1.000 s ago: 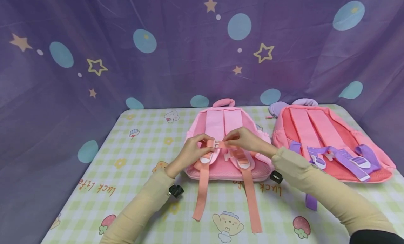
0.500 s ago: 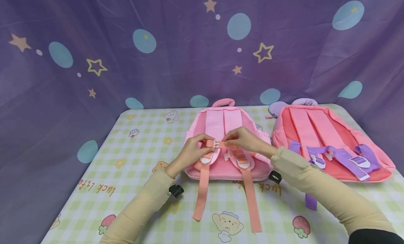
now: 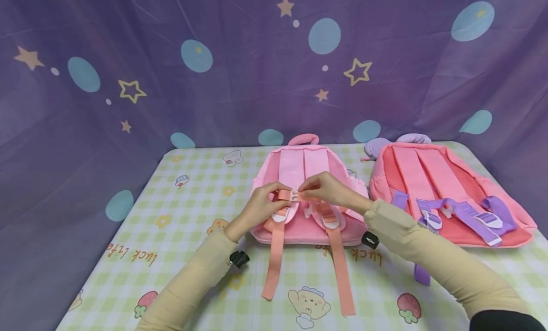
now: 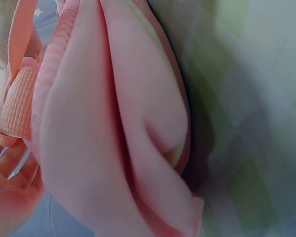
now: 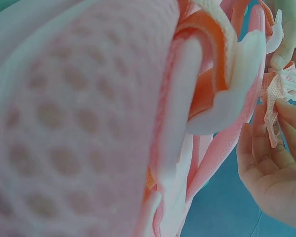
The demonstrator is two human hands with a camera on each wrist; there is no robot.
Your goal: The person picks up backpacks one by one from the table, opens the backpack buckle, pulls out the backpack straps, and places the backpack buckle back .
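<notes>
A light pink backpack (image 3: 291, 233) lies on the table with its shoulder straps up. Across them runs a short orange strap (image 3: 283, 195) with a white plastic buckle (image 3: 294, 196), prongs visible. My left hand (image 3: 259, 206) pinches the strap just left of the buckle. From the other side my right hand (image 3: 328, 190) pinches orange webbing right against the buckle; the right wrist view shows this webbing (image 5: 272, 94) between thumb and fingers. Whether the buckle halves are fully joined I cannot tell. In the left wrist view the bag's side (image 4: 84, 123) fills much of the frame.
A coral backpack (image 3: 445, 174) with purple straps (image 3: 471, 217) lies close on the right. Two loose orange strap tails (image 3: 274, 264) hang over the green checked tablecloth (image 3: 188, 255) toward me. A purple patterned curtain (image 3: 239, 98) hangs behind the table.
My right hand has shifted slightly left, closer to the white buckle, shortening the orange strap seen between them. The left hand and both backpacks stay in place.
</notes>
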